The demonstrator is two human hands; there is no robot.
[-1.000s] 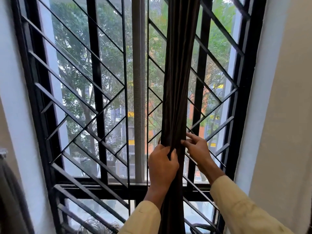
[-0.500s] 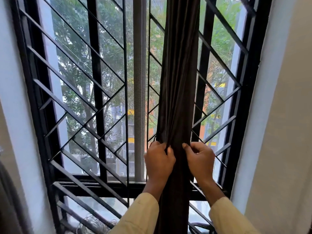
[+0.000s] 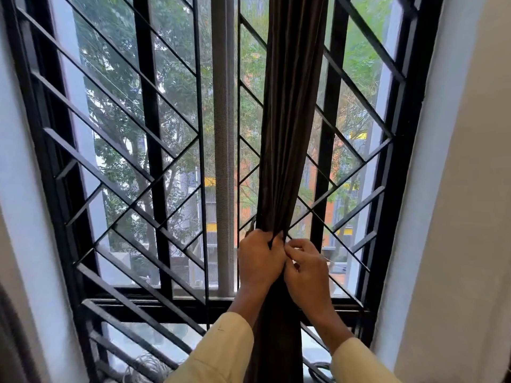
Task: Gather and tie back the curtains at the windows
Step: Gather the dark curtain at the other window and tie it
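A dark brown curtain (image 3: 290, 120) is seen gathered into one narrow bundle, hanging from 12 o'clock down to 6 o'clock, just to the 1 o'clock side of the view's middle. It is drawn tightest where it is held, low in the view towards 6 o'clock, and it falls on between the two forearms and out of view at the bottom edge.

The bundle is clasped from its 9 o'clock side by the left hand (image 3: 260, 261), whose fingers are curled round the folds. At its 3 o'clock side the right hand (image 3: 308, 275) is pressed against the left, with fingers bent and fingertips pinched at the curtain's edge; exactly what is caught between them cannot be told. Both wrists are covered by cream sleeves (image 3: 221, 352).

Behind the curtain a black window grille (image 3: 149, 172) of upright and slanted bars is spread from 9 o'clock to 3 o'clock. A grey mesh strip (image 3: 224, 134) is set upright at the curtain's 9 o'clock side. A pale wall (image 3: 456, 217) is seen at 3 o'clock, and green trees (image 3: 121, 78) are visible through the glass.
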